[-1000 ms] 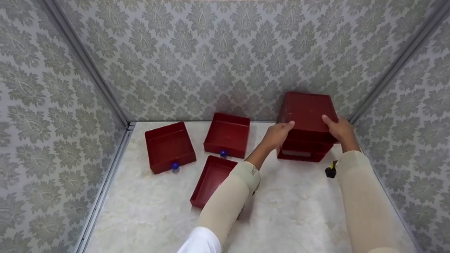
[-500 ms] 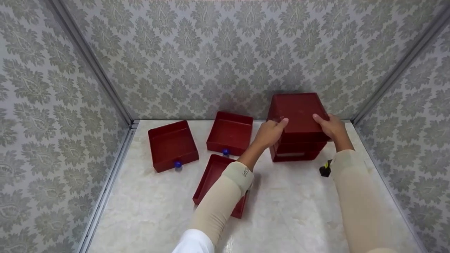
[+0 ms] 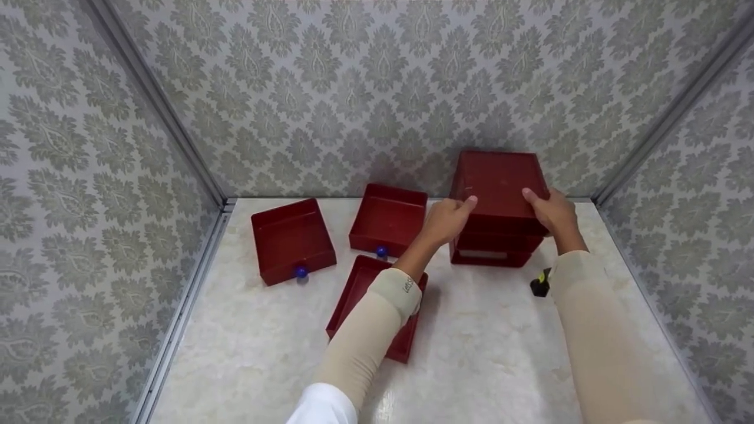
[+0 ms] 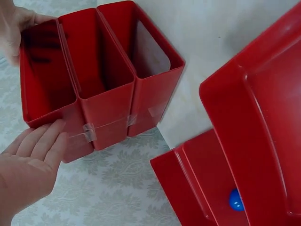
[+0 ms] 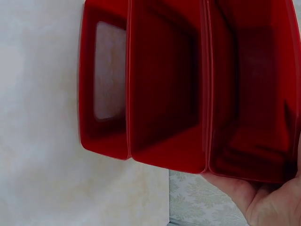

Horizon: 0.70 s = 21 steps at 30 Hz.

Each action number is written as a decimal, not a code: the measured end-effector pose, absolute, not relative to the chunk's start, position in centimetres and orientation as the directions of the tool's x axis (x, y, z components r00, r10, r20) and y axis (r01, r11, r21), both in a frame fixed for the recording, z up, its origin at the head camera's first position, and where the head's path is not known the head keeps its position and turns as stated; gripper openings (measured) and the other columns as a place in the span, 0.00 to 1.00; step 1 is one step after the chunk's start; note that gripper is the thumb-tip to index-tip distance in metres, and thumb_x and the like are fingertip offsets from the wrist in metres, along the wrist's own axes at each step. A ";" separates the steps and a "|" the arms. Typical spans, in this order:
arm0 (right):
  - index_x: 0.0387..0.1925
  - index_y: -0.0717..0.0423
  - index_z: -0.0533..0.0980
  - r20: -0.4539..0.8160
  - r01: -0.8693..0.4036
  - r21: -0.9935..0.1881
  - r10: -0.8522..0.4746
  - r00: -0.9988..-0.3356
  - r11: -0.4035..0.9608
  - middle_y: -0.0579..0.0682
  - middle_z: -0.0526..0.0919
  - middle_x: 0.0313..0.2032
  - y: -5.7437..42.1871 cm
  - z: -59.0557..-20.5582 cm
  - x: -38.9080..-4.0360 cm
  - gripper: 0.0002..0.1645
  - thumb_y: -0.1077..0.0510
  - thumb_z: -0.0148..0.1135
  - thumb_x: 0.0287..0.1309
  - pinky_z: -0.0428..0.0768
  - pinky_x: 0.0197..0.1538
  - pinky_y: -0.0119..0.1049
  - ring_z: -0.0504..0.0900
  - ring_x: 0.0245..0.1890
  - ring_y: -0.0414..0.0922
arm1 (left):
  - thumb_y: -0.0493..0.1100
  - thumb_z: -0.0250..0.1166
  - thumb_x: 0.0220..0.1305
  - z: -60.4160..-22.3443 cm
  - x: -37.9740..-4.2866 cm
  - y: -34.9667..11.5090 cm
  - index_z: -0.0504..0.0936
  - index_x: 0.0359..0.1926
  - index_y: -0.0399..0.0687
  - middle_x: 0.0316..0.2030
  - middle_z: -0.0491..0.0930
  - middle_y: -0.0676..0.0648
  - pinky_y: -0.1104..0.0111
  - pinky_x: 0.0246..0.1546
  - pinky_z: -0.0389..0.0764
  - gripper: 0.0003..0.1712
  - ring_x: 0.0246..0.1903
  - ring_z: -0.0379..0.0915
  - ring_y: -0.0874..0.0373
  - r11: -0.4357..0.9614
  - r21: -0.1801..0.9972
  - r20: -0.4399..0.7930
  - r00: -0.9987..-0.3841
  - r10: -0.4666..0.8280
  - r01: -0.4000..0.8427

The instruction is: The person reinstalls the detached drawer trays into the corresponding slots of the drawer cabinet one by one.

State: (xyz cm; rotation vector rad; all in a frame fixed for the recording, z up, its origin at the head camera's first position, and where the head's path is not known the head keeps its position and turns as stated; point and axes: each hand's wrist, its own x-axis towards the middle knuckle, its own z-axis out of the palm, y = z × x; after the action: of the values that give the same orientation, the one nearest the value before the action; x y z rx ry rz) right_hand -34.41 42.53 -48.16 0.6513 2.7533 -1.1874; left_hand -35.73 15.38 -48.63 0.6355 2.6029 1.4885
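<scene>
The left sleeve [image 3: 371, 330] crosses above a red drawer [image 3: 360, 287], and the right sleeve [image 3: 589, 330] reaches forward near a small black object [image 3: 539, 285]. Beyond them, the left hand [image 3: 446, 221] lays straight fingers against the red cabinet's [image 3: 503, 182] left side, thumb at the top edge; the right hand [image 3: 555, 214] flanks the other side similarly, holding it near the patterned wall [image 3: 353, 100].

Left of the drawer cabinet [image 3: 500, 182], two drawers [image 3: 293, 241] lie near the worktop's [image 3: 483, 330] back edge, a third drawer [image 3: 354, 288] in front.
</scene>
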 end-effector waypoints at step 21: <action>0.75 0.62 0.60 -0.170 0.365 -0.665 0.344 -0.924 0.652 0.69 0.68 0.69 42.1 -48.1 -35.0 0.57 0.21 0.43 0.65 0.71 0.65 0.61 0.70 0.66 0.66 | 0.48 0.64 0.69 -50.9 -27.6 1.3 0.83 0.25 0.55 0.22 0.79 0.55 0.65 0.24 0.77 0.13 0.22 0.74 0.61 0.673 0.270 -0.206 -0.642 0.739 0.688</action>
State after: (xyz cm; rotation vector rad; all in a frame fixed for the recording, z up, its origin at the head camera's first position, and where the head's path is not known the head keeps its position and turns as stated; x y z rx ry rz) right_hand -35.00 42.09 -48.11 0.6068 2.8292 -1.1483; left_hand -27.57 1.30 -50.90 1.1357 2.5906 0.2398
